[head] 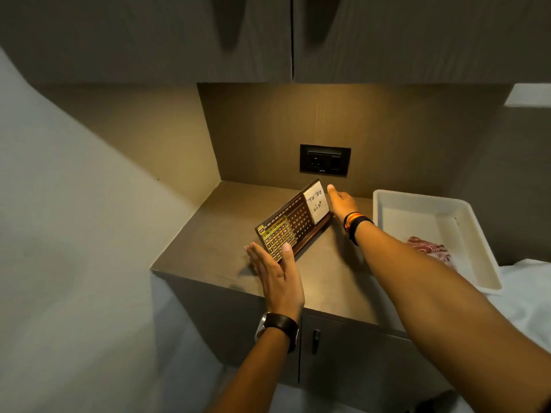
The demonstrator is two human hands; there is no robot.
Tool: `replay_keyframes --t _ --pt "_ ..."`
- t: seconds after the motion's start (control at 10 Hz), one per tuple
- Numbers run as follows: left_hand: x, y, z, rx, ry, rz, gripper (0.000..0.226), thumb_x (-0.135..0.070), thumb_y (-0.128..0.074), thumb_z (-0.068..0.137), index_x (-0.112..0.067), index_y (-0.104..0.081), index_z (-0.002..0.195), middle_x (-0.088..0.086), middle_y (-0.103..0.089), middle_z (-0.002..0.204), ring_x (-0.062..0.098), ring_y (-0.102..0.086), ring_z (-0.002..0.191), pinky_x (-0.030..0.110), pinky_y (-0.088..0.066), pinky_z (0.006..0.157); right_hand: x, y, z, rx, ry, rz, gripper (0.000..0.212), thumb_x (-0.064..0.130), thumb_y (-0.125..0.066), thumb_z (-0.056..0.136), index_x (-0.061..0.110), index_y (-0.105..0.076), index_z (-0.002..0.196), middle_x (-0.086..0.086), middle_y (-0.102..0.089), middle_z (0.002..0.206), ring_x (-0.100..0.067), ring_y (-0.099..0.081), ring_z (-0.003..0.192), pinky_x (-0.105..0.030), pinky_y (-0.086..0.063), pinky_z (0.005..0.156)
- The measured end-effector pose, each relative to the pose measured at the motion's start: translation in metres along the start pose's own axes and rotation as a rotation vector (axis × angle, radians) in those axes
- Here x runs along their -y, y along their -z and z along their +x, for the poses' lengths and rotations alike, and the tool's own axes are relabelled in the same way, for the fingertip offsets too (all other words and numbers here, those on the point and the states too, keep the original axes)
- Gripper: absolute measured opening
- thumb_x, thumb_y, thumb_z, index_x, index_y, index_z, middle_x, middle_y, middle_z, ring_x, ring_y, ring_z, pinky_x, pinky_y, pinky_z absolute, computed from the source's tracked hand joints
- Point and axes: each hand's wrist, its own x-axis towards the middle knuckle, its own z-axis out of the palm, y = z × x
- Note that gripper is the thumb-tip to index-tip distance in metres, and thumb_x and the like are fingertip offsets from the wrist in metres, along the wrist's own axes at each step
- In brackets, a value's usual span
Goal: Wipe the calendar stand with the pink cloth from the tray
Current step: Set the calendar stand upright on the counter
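Note:
The calendar stand is a dark wooden board with number tiles and a white "To Do List" note. It stands tilted on the brown counter. My left hand is at its near left end, fingers straight and apart, thumb touching the front edge. At the stand's far right end is my right hand, flat and open beside the note. Neither hand grips the stand. The pink cloth, red and white patterned, lies crumpled in the white tray to the right, partly hidden by my right forearm.
The counter sits in a niche with side walls and a back panel holding a black socket plate. Overhead cabinets hang above. Below the counter are cabinet doors with a black handle. White fabric lies under the tray.

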Motion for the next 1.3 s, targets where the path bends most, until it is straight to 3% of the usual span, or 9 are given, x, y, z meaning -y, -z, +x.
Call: replay_keyframes --t 0.1,0.2,0.3,0.5,0.7,0.9,1.1,1.2,1.3 --pt "0.004 0.003 0.015 0.071 0.101 -0.047 0.103 -0.086 -0.024 0.086 -0.029 0.016 0.162 -0.001 0.013 0.173 0.023 0.001 0.160 0.054 -0.012 0.127 0.000 -0.008 0.008 0.005 0.010 0.011 0.059 0.054 -0.033 0.105 0.007 -0.061 0.125 -0.006 -0.063 0.104 -0.013 -0.059 0.074 -0.027 -0.041 0.063" --pt "0.000 0.006 0.031 0.168 0.212 -0.131 0.110 -0.096 -0.022 0.076 -0.034 0.008 0.163 0.003 -0.021 0.170 0.030 -0.033 0.151 0.055 -0.030 0.121 -0.002 -0.011 0.018 0.028 0.047 -0.013 0.060 0.058 -0.029 0.104 0.010 -0.065 0.110 -0.008 -0.068 0.099 -0.008 -0.059 0.068 -0.023 -0.041 0.057" --pt "-0.007 0.013 0.039 0.197 0.218 -0.172 0.102 -0.089 -0.026 0.084 -0.033 0.005 0.163 0.007 -0.034 0.164 0.030 -0.044 0.143 0.051 -0.036 0.117 -0.006 -0.010 0.017 0.001 0.066 0.004 0.054 0.061 -0.033 0.101 0.016 -0.063 0.099 -0.010 -0.071 0.104 -0.009 -0.062 0.072 -0.025 -0.046 0.061" --pt "-0.036 0.053 0.096 0.184 0.121 -0.147 0.069 -0.056 -0.038 0.105 -0.027 -0.020 0.164 0.004 -0.051 0.152 0.018 -0.055 0.116 0.029 -0.039 0.093 -0.025 0.008 -0.032 -0.131 0.106 0.062 0.049 0.053 -0.039 0.103 0.013 -0.059 0.124 -0.003 -0.068 0.109 -0.019 -0.067 0.092 -0.027 -0.053 0.070" --pt "-0.035 0.069 0.123 0.268 0.100 -0.033 0.067 -0.051 -0.044 0.105 -0.022 -0.025 0.162 0.003 -0.047 0.155 0.026 -0.051 0.136 0.032 -0.039 0.099 -0.046 -0.013 -0.077 -0.227 0.069 0.126 0.046 0.053 -0.038 0.104 0.017 -0.059 0.124 -0.004 -0.068 0.114 -0.020 -0.065 0.098 -0.029 -0.053 0.077" --pt "-0.018 0.069 0.131 0.335 0.105 -0.026 0.067 -0.053 -0.046 0.103 -0.023 -0.029 0.161 0.005 -0.051 0.154 0.027 -0.053 0.135 0.033 -0.039 0.098 -0.052 -0.025 -0.089 -0.289 0.005 0.127 0.050 0.051 -0.037 0.104 0.014 -0.059 0.129 -0.002 -0.066 0.109 -0.019 -0.064 0.095 -0.019 -0.045 0.063" --pt "-0.007 0.068 0.143 0.426 0.083 0.021 0.075 -0.056 -0.043 0.104 -0.024 -0.014 0.165 0.007 -0.033 0.166 0.031 -0.038 0.148 0.044 -0.033 0.115 -0.057 -0.031 -0.096 -0.348 -0.025 0.096 0.052 0.052 -0.036 0.104 0.014 -0.057 0.133 -0.007 -0.069 0.119 -0.021 -0.064 0.100 -0.026 -0.050 0.074" --pt "-0.006 0.076 0.143 0.434 -0.072 0.163 0.080 -0.060 -0.036 0.104 -0.024 0.001 0.165 0.005 -0.011 0.173 0.030 -0.018 0.158 0.048 -0.020 0.124 -0.039 -0.036 -0.118 -0.374 -0.051 0.041 0.066 0.062 -0.039 0.098 0.018 -0.046 0.147 -0.007 -0.060 0.140 -0.025 -0.060 0.121 -0.040 -0.050 0.100" --pt "-0.006 0.080 0.143 0.324 -0.322 0.181 0.079 -0.058 -0.033 0.105 -0.020 0.002 0.165 0.004 0.001 0.173 0.023 -0.004 0.160 0.046 -0.009 0.128 -0.026 -0.042 -0.155 -0.425 0.040 0.072 0.060 0.050 -0.045 0.102 0.017 -0.040 0.151 0.001 -0.055 0.139 -0.022 -0.056 0.126 -0.032 -0.051 0.099"
